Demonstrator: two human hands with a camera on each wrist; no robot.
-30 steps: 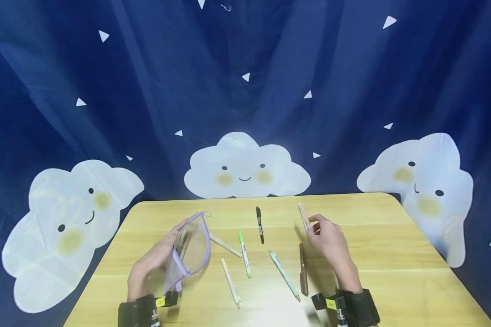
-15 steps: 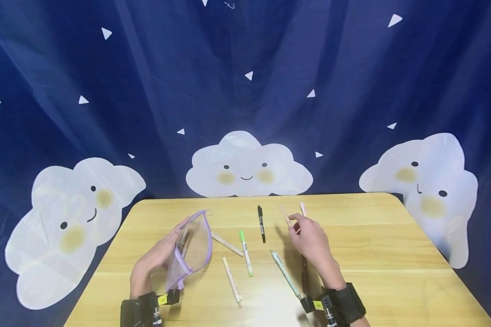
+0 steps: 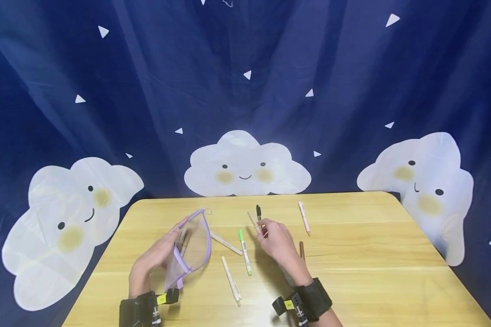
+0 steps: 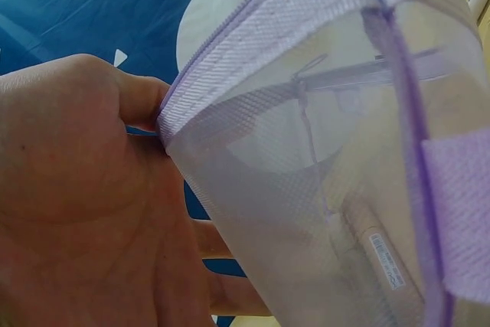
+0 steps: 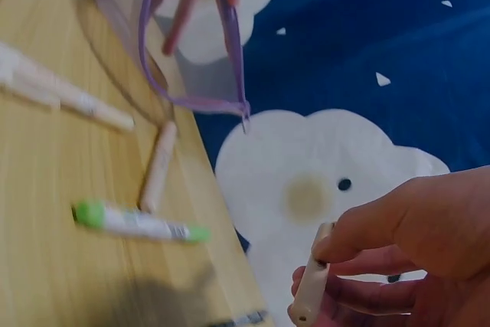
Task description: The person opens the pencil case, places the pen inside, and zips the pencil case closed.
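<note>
My left hand [image 3: 157,254] holds a see-through mesh pencil pouch [image 3: 199,247] with purple trim by its edge, tilted with its mouth spread toward the right. Some pens [image 3: 184,243] lie inside; a brown one with a label [image 4: 387,258] shows through the mesh in the left wrist view. Between thumb and fingers of my right hand [image 3: 280,243] is a beige pen [image 5: 310,285], carried over the table's middle. That hand overlaps the lower part of a black marker [image 3: 258,210] in the head view.
On the wooden table [image 3: 372,272] lie a green-capped highlighter [image 3: 245,254], two beige pens [image 3: 231,282] near the pouch and a pink pen [image 3: 304,219] at back right. My right forearm partly covers a brown pen [image 3: 302,249] and a mint pen. A blue cloud-print curtain [image 3: 245,104] hangs behind.
My right hand has lifted the beige pen from beside the pink pen and carried it left, toward the black marker. The left hand and pouch have stayed nearly still.
</note>
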